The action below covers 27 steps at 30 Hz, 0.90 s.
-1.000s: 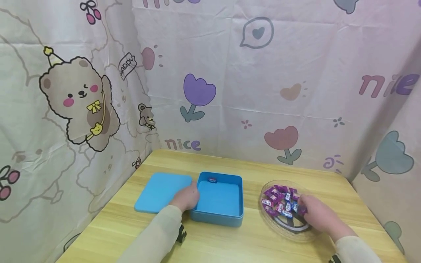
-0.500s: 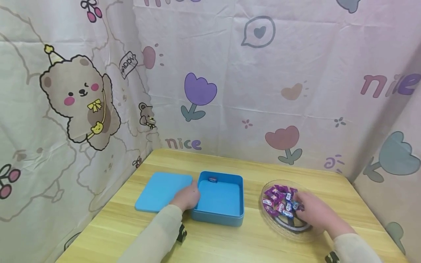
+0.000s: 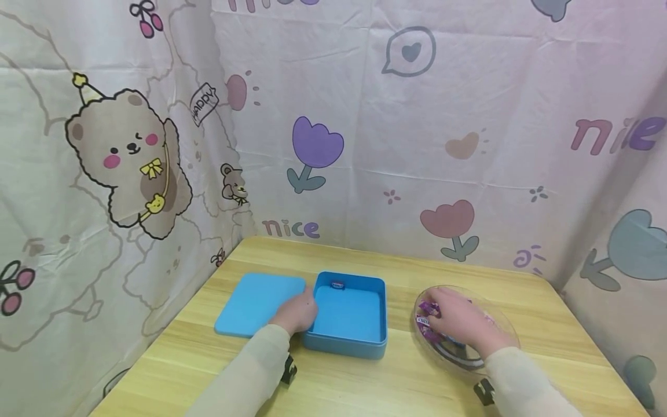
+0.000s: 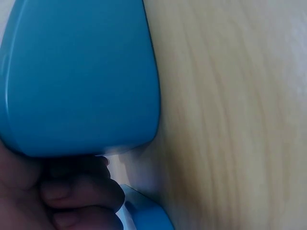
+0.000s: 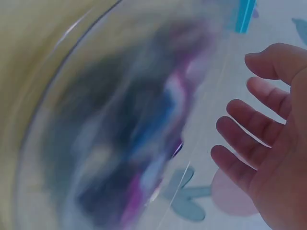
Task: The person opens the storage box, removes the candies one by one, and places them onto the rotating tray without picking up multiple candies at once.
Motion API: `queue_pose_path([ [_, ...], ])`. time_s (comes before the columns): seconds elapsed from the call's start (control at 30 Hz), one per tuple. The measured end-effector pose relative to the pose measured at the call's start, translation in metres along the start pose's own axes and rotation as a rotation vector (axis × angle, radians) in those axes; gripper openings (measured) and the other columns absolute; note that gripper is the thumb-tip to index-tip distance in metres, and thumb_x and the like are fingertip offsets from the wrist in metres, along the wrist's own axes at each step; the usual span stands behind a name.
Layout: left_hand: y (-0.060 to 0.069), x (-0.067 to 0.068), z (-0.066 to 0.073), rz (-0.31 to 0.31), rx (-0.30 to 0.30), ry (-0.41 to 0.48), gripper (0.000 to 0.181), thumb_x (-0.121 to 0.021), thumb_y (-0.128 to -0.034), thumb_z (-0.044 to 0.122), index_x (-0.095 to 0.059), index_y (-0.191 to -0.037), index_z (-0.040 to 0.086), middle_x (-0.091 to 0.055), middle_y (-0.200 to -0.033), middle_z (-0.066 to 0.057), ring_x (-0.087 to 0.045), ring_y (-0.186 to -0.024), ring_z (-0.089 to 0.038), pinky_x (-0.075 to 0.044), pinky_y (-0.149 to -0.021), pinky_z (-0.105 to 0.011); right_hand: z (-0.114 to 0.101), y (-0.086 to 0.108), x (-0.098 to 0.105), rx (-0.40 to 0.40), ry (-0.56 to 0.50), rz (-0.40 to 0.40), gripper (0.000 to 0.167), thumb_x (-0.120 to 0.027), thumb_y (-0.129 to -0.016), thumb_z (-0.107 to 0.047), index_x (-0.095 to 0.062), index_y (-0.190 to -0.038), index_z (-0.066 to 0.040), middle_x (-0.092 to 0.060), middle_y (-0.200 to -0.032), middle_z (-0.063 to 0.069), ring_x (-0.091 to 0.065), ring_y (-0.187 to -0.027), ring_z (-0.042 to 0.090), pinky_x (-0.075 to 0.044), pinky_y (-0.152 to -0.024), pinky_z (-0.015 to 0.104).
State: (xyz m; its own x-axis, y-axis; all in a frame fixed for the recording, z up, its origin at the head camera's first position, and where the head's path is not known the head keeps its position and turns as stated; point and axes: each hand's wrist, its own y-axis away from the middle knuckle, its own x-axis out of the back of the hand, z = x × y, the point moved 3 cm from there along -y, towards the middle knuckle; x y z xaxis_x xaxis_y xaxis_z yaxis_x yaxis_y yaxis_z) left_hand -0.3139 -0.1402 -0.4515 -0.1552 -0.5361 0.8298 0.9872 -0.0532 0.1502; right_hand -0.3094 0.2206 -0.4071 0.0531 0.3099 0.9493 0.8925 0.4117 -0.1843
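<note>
On the tabletop stands a square blue box, its inside showing one small wrapped candy by the back wall. My left hand grips the box's left side; in the left wrist view its fingers are curled against the blue wall. A round clear plate with purple, pink and blue wrapped candies lies to the right. Over it hovers my right hand, hiding many of them. The right wrist view has that hand with parted, relaxed fingers and nothing held.
A flat light-blue lid lies left of the box, partly behind the left hand. Printed fabric hangs behind the wooden table and at both sides.
My right hand has moved left across the plate, from its right side to above the candies in the middle. The left hand, the box and the lid have stayed in place.
</note>
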Motion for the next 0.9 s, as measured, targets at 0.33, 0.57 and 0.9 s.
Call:
queue_pose_path([
  [0.33,-0.002,-0.001,-0.001,-0.007,0.010,-0.005,0.059,-0.031,-0.1084,0.023,-0.019,-0.159,-0.003,-0.034,-0.160,-0.021,-0.042,-0.138,-0.035,-0.036,-0.109,-0.058,-0.046,-0.032,-0.012,0.041,-0.022,-0.020,0.037,-0.073,-0.089,-0.020,-0.065,-0.125,-0.013,-0.063,-0.120,0.003,-0.061,-0.112,0.026,-0.050,-0.098,0.048],
  [0.57,-0.002,0.000,0.000,-0.005,0.003,-0.016,0.059,-0.032,-0.1083,0.023,-0.019,-0.159,-0.004,-0.034,-0.160,-0.020,-0.042,-0.139,-0.035,-0.036,-0.110,-0.058,-0.074,-0.055,-0.023,0.044,-0.058,-0.043,0.040,-0.074,-0.092,-0.022,-0.065,-0.130,-0.011,-0.064,-0.123,0.006,-0.062,-0.115,0.028,-0.051,-0.097,0.049],
  [0.9,0.000,0.000,0.001,-0.004,-0.002,-0.018,0.058,-0.031,-0.1082,0.021,-0.020,-0.158,-0.005,-0.034,-0.159,-0.021,-0.039,-0.141,-0.036,-0.033,-0.112,-0.058,-0.112,-0.083,-0.042,0.120,0.031,-0.118,0.045,-0.070,-0.095,-0.023,-0.061,-0.137,-0.011,-0.060,-0.132,0.012,-0.058,-0.121,0.033,-0.048,-0.102,0.050],
])
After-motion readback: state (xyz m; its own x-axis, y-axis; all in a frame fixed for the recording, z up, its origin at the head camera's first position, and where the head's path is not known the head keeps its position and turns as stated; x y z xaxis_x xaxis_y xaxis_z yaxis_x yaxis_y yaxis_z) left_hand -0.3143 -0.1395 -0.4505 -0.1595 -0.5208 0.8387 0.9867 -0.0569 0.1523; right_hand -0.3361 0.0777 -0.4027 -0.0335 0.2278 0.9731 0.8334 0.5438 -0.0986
